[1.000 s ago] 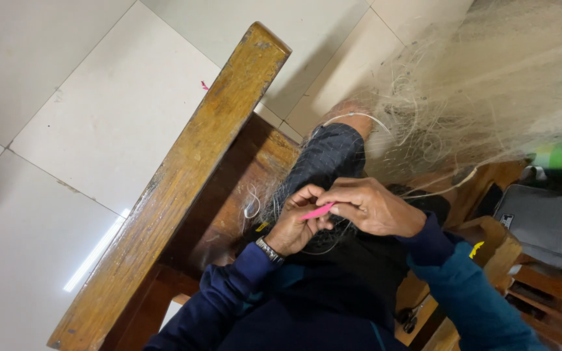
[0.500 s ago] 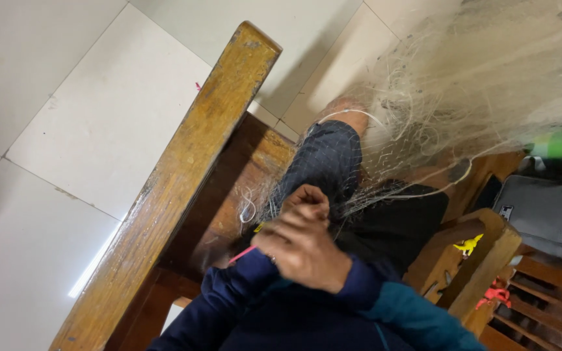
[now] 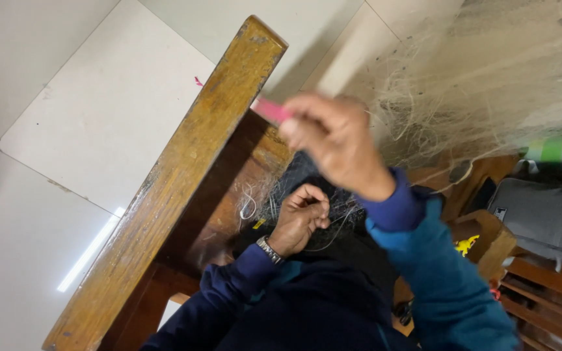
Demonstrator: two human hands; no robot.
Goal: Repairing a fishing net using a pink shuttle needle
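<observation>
While hands pinch pink tool (image 3: pixel 272 110) and net thread (image 3: pixel 333 229), wooden beam (image 3: pixel 183 175), white floor tiles (image 3: pixel 73 117).

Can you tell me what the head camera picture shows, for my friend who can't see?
The right hand lifts a pink tool, blurred, while the left hand pinches pale fishing net over a lap, beside a wooden beam.

Wooden beam (image 3: pixel 164 188) is running diagonally from bottom left up to top centre, lying over the tiled floor (image 3: pixel 66 97) at its left. Right of the beam, left hand (image 3: pixel 300 218) is sitting low on the lap, pinching net strands (image 3: pixel 333 221). Right hand (image 3: pixel 333 143) is hovering above it – holding a small tool (image 3: pixel 271 109) near the beam's top end. Net pile (image 3: pixel 489 71) is filling the top right corner – bag (image 3: pixel 548 218) lying below it.
</observation>
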